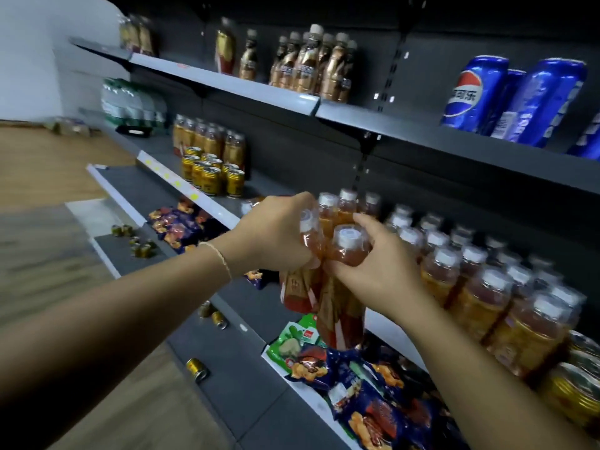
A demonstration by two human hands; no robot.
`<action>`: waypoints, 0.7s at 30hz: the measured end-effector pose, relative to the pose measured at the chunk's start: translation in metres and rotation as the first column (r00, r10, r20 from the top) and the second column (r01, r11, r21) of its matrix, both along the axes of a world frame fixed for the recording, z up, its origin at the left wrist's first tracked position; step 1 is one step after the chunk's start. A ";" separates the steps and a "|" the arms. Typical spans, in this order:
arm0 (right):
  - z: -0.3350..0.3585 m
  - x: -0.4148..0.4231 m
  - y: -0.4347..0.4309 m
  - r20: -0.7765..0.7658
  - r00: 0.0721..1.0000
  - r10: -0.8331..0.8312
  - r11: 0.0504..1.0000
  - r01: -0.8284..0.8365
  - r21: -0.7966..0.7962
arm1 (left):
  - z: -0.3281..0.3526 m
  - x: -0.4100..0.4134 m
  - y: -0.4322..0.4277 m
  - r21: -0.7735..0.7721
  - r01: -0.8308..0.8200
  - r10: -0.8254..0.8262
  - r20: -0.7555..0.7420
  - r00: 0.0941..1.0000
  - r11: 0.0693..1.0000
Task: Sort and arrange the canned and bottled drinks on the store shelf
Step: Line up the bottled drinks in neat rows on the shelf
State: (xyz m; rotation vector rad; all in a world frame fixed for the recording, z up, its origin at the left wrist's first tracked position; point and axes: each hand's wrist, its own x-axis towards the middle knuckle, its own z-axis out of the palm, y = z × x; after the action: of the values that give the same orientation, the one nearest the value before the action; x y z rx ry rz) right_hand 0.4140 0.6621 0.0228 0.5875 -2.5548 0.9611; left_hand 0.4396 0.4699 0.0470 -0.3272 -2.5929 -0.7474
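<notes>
Centre frame: the left hand (279, 233) clasps one white-capped clear plastic amber-tea bottle (302, 287); the right hand (381, 267) clasps a second amber-tea bottle (342, 313) just beside it. Three gold metal cans (219, 319) lie lower left.

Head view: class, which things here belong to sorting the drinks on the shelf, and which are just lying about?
Job: left hand gripping left bottle; right hand gripping right bottle; shelved bottles; gold cans; blue cans; shelf.
Lying about: snack packets; green packet; floor.
</notes>
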 end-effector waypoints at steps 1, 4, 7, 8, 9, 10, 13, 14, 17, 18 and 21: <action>-0.006 -0.011 -0.016 0.031 0.999 0.042 0.999 -0.042 -0.006 | -0.005 -0.005 -0.014 -0.025 -0.027 0.027 0.019 0.999 0.999; -0.026 -0.043 -0.067 0.076 0.988 0.133 0.991 -0.135 0.021 | -0.025 -0.020 -0.059 -0.073 -0.110 0.115 0.073 0.991 0.991; -0.050 -0.075 -0.121 0.159 0.962 0.220 0.972 -0.230 0.049 | -0.047 -0.036 -0.104 -0.141 -0.218 0.237 0.137 0.962 0.966; -0.057 -0.085 -0.138 0.172 0.956 0.237 0.966 -0.251 0.062 | -0.053 -0.041 -0.119 -0.161 -0.251 0.276 0.157 0.948 0.954; -0.063 -0.095 -0.155 0.188 0.949 0.252 0.961 -0.269 0.069 | -0.059 -0.047 -0.134 -0.183 -0.278 0.308 0.168 0.936 0.943; -0.068 -0.106 -0.172 0.213 0.938 0.274 0.953 -0.294 0.067 | -0.064 -0.053 -0.149 -0.208 -0.295 0.332 0.170 0.928 0.932; -0.076 -0.137 -0.221 0.289 0.889 0.354 0.921 -0.385 0.056 | -0.071 -0.073 -0.191 -0.274 -0.338 0.396 0.194 0.898 0.900; -0.076 -0.149 -0.237 0.296 0.878 0.377 0.910 -0.410 0.056 | -0.071 -0.081 -0.204 -0.290 -0.360 0.425 0.207 0.881 0.887; -0.068 -0.183 -0.283 0.299 0.851 0.432 0.879 -0.472 0.073 | -0.065 -0.106 -0.242 -0.303 -0.431 0.505 0.235 0.830 0.850; -0.064 -0.194 -0.297 0.293 0.844 0.449 0.868 -0.490 0.082 | -0.062 -0.114 -0.254 -0.305 -0.455 0.528 0.230 0.817 0.837; -0.053 -0.222 -0.336 0.260 0.827 0.499 0.843 -0.533 0.076 | -0.055 -0.134 -0.285 -0.299 -0.546 0.606 0.165 0.778 0.782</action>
State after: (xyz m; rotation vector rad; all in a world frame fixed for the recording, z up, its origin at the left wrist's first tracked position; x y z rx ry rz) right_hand 0.1919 0.3257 -0.0304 1.3416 -2.7424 1.0637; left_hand 0.3057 0.1851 -0.0079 0.5373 -2.7833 -0.2643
